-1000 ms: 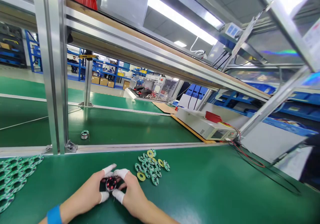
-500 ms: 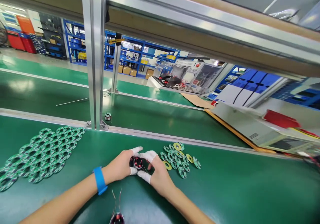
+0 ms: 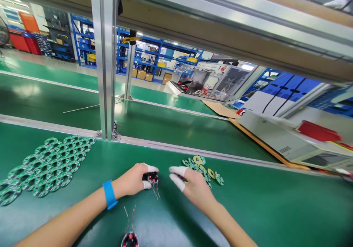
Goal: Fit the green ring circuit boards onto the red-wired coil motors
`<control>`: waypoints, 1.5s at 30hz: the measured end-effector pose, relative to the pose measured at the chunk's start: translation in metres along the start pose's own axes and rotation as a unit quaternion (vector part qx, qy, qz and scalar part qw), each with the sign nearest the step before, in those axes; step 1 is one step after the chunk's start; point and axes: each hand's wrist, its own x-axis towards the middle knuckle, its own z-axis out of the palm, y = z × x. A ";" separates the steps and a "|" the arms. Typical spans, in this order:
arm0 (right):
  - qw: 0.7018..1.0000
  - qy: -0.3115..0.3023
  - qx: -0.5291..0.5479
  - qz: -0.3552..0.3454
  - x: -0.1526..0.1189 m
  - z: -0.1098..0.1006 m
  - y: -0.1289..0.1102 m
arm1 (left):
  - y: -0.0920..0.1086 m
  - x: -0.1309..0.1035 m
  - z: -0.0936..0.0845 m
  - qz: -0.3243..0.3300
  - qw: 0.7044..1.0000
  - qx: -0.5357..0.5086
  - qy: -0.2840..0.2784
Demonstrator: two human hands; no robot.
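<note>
Left fingers (image 3: 151, 168) pinch a wound core (image 3: 153, 178); right fingers (image 3: 178, 171), slightly parted and empty, stand beside it, their hand partly hiding a ring heap (image 3: 204, 171). Leftward lies a ring sheet (image 3: 47, 161); nearer, a second core (image 3: 130, 240).

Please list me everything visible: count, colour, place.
Bench: one, green, foreground
Wound part: one, red-black, centre
Second wound part: one, red-black, bottom
Flat rings: many, green, left
Loose rings: several, green, right of centre
Yellow rings: at least two, yellow, among these
Instrument box: one, grey, right
Front post: one, silver, left
Shelves: several, blue, background
Wristband: one, blue, lower left
Left hand: one, white-tipped, holding wound part
Right hand: one, white-tipped, open, right
</note>
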 end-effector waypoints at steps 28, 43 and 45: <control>0.969 0.069 0.214 0.106 0.015 0.015 -0.003 | 0.031 0.003 0.004 -0.046 0.980 0.123 0.147; 0.985 -0.051 0.164 -0.026 0.020 0.032 -0.002 | 0.005 0.005 0.016 -0.037 0.946 0.310 0.091; 0.990 -0.042 0.127 -0.037 0.018 0.034 -0.001 | 0.005 0.005 0.016 -0.036 0.946 0.310 0.093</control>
